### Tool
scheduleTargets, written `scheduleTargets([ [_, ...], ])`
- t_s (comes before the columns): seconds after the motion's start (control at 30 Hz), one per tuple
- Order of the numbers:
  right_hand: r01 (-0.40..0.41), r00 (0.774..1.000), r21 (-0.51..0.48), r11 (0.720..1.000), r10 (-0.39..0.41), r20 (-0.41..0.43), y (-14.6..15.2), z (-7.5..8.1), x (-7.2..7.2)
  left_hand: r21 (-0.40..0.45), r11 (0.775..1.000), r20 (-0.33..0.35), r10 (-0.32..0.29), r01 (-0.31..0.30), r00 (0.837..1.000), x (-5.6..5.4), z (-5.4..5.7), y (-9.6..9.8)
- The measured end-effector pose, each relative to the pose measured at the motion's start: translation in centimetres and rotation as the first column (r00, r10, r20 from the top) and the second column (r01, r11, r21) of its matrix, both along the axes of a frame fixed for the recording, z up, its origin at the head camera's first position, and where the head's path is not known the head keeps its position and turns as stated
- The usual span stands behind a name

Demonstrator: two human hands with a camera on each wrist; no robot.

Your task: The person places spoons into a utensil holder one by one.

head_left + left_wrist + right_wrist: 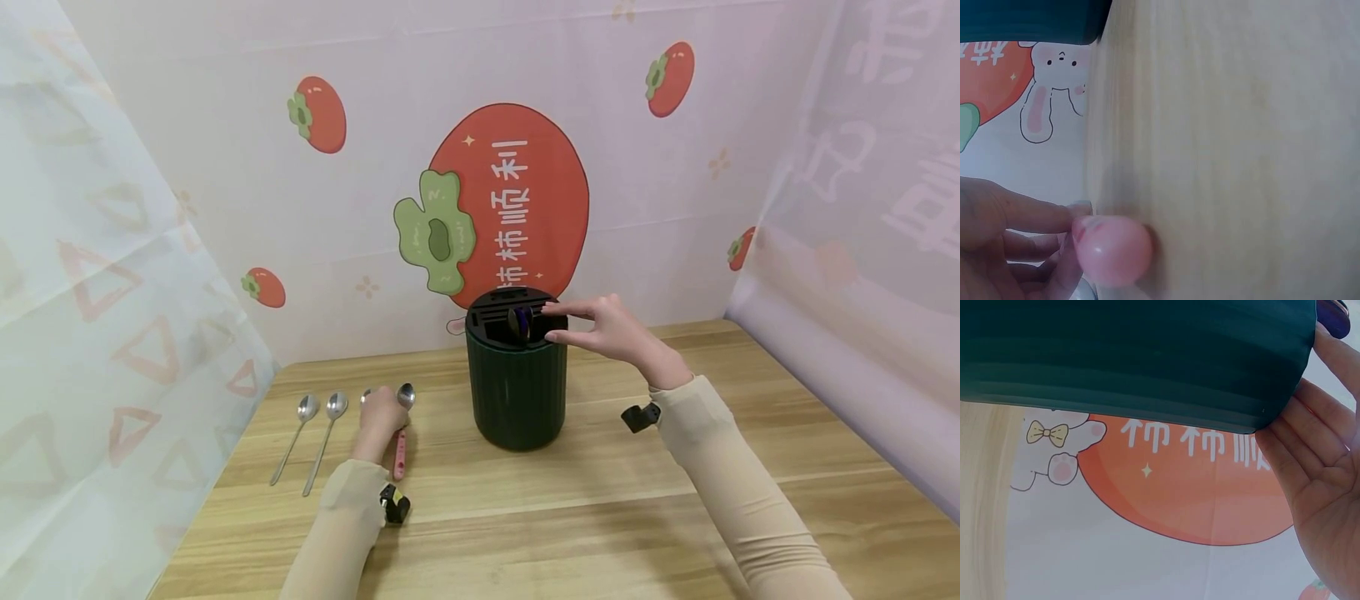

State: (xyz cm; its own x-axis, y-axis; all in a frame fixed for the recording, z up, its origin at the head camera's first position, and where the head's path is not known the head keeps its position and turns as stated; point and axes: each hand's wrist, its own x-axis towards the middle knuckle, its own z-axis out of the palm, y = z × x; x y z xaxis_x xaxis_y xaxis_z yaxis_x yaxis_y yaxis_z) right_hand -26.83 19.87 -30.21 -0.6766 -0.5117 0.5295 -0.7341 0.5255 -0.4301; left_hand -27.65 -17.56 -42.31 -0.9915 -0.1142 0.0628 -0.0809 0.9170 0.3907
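Note:
My left hand (pixel 381 419) pinches a pink-handled spoon (pixel 400 454) lying on the table; its metal bowl shows beyond my fingers. In the left wrist view, the rounded end of the pink handle (pixel 1115 251) points at the camera, with thumb and fingertips on it. My right hand (pixel 613 332) is at the rim of a dark green ribbed utensil holder (pixel 517 396), fingers extended. The right wrist view shows these fingers (pixel 1319 425) against the top edge of the holder. A dark, purple-blue shiny piece (pixel 519 323) sticks up from the holder's opening.
Two metal spoons (pixel 327 433) lie side by side left of my left hand. Another spoon bowl (pixel 366 395) peeks out behind that hand, the rest hidden. The holder's top has a slotted section (pixel 498 307). A printed cloth backdrop (pixel 375 167) rises behind the wooden table (pixel 480 533).

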Motion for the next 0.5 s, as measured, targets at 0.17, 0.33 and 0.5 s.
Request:
scheduleTargets([
  [0.17,-0.006,1.000,0.001,1.000,0.006,-0.013,-0.02,0.03,-0.08,0.024,1.000,0.012,-0.003,0.003,1.000,0.02,0.11,0.18],
  [0.33,-0.005,1.000,0.001,1.000,0.005,-0.009,-0.03,-0.01,-0.15,0.052,0.999,0.039,0.000,-0.002,0.999,0.13,0.31,0.34],
  [0.5,-0.003,1.000,0.005,1.000,0.003,0.006,-0.03,0.09,-0.07,0.074,0.997,0.063,0.003,-0.008,0.998,0.19,0.46,0.63],
])
